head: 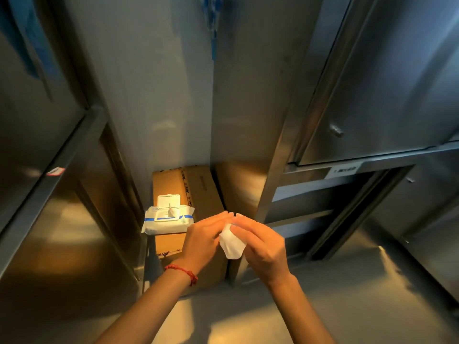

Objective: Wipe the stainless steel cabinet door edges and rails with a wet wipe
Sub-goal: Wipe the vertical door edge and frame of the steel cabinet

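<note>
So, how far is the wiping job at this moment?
Done: a wet wipe is out of the wipe pack, whose lid stands open on the cardboard box. In hand: the left hand and right hand hold the wipe between them, away from any metal. Left: the cabinet door edges and rails; no wiping is visible yet.

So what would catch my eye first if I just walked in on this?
Probably the two hands at bottom centre, the left hand and right hand, holding a white wipe between them. Just behind sits the open wipe pack on a cardboard box. Steel cabinets rise on both sides.
</note>
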